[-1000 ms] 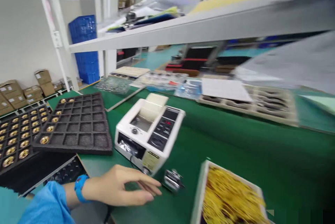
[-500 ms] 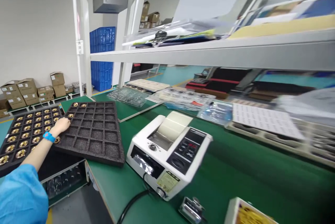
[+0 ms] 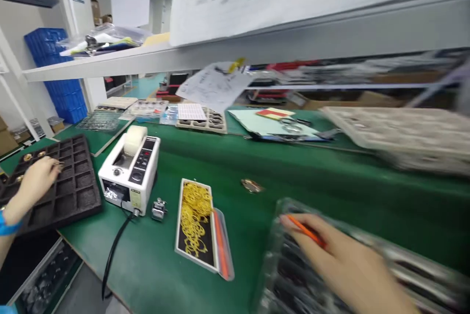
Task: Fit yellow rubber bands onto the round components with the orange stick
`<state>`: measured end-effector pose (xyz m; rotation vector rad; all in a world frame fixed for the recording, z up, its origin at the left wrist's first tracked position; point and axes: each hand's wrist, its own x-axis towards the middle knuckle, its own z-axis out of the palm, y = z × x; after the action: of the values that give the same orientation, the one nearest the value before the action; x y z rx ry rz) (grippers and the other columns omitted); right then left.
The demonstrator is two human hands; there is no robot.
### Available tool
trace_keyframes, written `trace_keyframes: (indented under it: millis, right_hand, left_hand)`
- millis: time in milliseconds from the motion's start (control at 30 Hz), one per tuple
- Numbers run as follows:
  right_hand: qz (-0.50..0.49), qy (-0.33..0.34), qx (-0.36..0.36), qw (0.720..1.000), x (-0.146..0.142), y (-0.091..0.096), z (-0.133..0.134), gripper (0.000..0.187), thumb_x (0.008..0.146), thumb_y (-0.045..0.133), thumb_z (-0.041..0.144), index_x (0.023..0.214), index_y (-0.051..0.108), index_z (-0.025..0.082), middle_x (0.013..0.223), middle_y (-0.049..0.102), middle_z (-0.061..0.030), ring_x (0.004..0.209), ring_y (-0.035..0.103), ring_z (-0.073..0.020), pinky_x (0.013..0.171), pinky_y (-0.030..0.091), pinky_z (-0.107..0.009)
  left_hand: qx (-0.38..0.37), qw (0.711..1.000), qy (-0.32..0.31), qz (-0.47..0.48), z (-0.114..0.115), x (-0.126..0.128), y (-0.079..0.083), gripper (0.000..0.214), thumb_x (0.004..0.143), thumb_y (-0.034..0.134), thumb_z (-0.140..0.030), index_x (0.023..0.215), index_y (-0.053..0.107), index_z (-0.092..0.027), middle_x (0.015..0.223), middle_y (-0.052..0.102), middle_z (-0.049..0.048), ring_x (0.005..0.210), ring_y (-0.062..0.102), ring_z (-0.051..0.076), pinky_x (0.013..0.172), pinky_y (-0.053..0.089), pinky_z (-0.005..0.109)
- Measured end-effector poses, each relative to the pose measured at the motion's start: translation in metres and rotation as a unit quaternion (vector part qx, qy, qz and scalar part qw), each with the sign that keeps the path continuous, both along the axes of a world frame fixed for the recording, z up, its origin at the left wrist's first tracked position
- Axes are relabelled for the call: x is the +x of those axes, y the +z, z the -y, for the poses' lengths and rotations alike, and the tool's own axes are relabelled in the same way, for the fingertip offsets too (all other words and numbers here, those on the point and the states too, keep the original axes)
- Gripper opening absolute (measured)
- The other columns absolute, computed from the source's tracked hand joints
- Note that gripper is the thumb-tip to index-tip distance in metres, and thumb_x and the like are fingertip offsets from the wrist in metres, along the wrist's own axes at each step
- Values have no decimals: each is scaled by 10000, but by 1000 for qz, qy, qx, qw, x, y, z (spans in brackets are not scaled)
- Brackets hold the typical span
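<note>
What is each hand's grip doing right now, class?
Left hand: fingers bent over the black tray; hold cannot be told.
Right hand: closed on an orange pen-like tool.

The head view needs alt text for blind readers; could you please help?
A person's left hand is over a black compartment tray; the right hand holds an orange tool over a plastic tray. Between them on a green table sit a tape dispenser and a box of yellow pieces.

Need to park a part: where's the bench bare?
Bare green benchtop lies in front of the tally counter, between the cable and the white tray of yellow rings, and behind that tray, between the tape dispenser and the shiny piece. Crowded: left hand over the black foam tray, right hand over the clear plastic tray.
</note>
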<state>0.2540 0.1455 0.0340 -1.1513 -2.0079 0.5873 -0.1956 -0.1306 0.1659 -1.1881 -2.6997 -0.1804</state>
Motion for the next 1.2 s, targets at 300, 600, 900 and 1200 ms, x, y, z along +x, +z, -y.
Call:
trace_keyframes:
  millis: [300,600,900,1200]
  right_hand:
    - [-270,35,-168,947,-38,9,70,661,856,349,746,682,653,185,526,557,-34,469,533,-156,446,466,-276]
    - [-264,143,-48,953,-40,16,111,354,964,478,442,819,694,203,663,669,-37,571,634,-145,499,524,-228]
    - [-238,123,-133,954,-42,0,114,253,916,566,424,824,693,226,696,695,-26,621,680,-154,591,579,-217]
    - [-183,245,-19,952,-35,4,106,199,954,506,188,960,703,222,868,734,-58,792,706,-154,684,586,-222]
  left_hand:
    - [62,636,-280,716,-122,204,-83,553,707,695,-590,983,603,-119,742,656,49,710,704,204,602,548,273]
    - [154,531,-237,799,-137,210,-107,421,764,730,-290,1150,610,-175,953,708,56,888,706,200,849,565,356]
    - [146,534,-283,784,-129,210,-109,358,833,638,-244,1189,647,-205,1176,687,80,1021,675,222,943,539,398]
    - [133,501,-258,815,-129,208,-102,387,825,645,-217,1211,640,-209,1102,727,77,981,698,209,864,567,333]
